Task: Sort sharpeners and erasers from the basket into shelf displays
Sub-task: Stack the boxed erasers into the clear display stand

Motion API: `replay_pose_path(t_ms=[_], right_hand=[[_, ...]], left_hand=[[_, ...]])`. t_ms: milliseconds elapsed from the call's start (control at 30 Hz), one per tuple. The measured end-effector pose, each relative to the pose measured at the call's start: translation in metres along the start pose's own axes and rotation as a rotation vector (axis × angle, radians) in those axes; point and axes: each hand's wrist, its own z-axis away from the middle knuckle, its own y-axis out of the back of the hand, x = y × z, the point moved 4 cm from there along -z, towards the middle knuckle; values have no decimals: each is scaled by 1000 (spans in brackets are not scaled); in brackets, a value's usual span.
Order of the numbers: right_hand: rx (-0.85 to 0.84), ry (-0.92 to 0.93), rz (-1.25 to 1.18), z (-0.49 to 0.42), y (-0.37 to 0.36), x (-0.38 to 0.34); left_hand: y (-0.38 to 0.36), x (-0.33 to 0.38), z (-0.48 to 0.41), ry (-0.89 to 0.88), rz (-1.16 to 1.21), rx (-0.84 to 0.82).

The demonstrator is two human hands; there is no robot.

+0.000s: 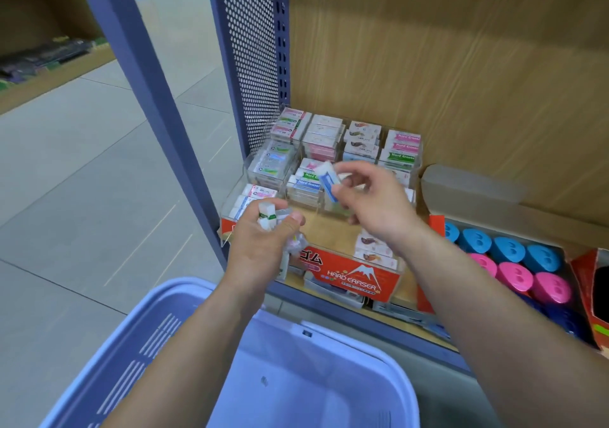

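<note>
My right hand [372,203] pinches a white eraser with a blue sleeve [329,179] above the clear tiered eraser display [349,274] on the shelf. My left hand [260,246] grips a small bunch of wrapped erasers [268,218], one with a green band, just in front of the display's left side. The display's compartments hold stacks of boxed erasers [400,147]. Below my arms is the light blue basket [158,322]; the part of its inside that shows looks bare.
A cardboard box with blue and pink round sharpeners [514,263] stands right of the display. A purple perforated shelf upright [250,58] borders the display on the left. An aisle of grey floor tiles [82,180] lies to the left. More boxed stock [333,291] lies under the display front.
</note>
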Motion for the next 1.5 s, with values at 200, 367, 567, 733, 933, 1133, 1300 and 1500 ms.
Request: replay_pose_path(t_ms=[200, 367, 567, 733, 933, 1133, 1300, 1500], right_hand=[[63, 129, 474, -82, -23, 3], [-50, 137, 891, -93, -35, 9], [33, 247, 622, -31, -37, -14], [-292, 11, -24, 49, -69, -8], [-242, -91, -266, 54, -75, -4], [-223, -147, -395, 52, -63, 2], [-79, -218, -441, 46, -50, 15], [42, -143, -178, 16, -57, 6]], left_hand=[[23, -2, -4, 63, 44, -1], [43, 3, -4, 48, 67, 13], [55, 8, 0, 5, 78, 29], [50, 13, 9, -23, 102, 19], [38, 11, 13, 11, 106, -35], [31, 9, 10, -3, 66, -75], [29, 3, 9, 33, -11, -70], [65, 1, 3, 22, -116, -7]])
